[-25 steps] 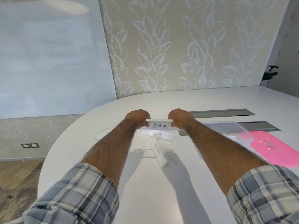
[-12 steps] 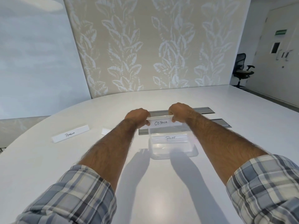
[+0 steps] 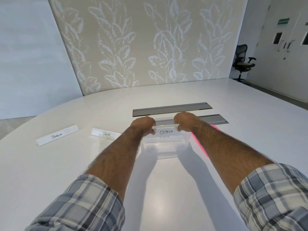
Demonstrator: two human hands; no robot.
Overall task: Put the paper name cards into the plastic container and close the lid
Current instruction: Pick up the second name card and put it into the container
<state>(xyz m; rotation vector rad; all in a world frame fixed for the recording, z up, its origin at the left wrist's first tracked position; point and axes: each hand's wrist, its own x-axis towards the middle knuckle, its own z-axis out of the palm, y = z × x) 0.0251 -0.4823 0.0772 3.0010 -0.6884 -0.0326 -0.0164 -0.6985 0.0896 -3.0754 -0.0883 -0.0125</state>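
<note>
Both hands hold a white name card reading OSTRICH (image 3: 166, 131) by its ends, my left hand (image 3: 143, 124) on its left end and my right hand (image 3: 183, 120) on its right. The card hovers at the rim of a clear plastic container (image 3: 166, 150) on the white table. Another card lies inside the container, its writing partly hidden. The pink lid (image 3: 199, 142) shows only as a strip behind my right forearm. Two more cards stand on the table at the left: PENGUIN (image 3: 57, 135) and PANDA (image 3: 105, 134).
Two grey cable-slot covers (image 3: 170, 108) are set into the white table (image 3: 158, 194) just beyond the container. A black office chair (image 3: 242, 63) stands off the table's far right, near double doors. A leaf-patterned wall lies behind.
The view has swung right and the card came from over the pile of cards to over the container, then dropped slightly towards its rim. The pink lid now peeks out behind my right forearm.
</note>
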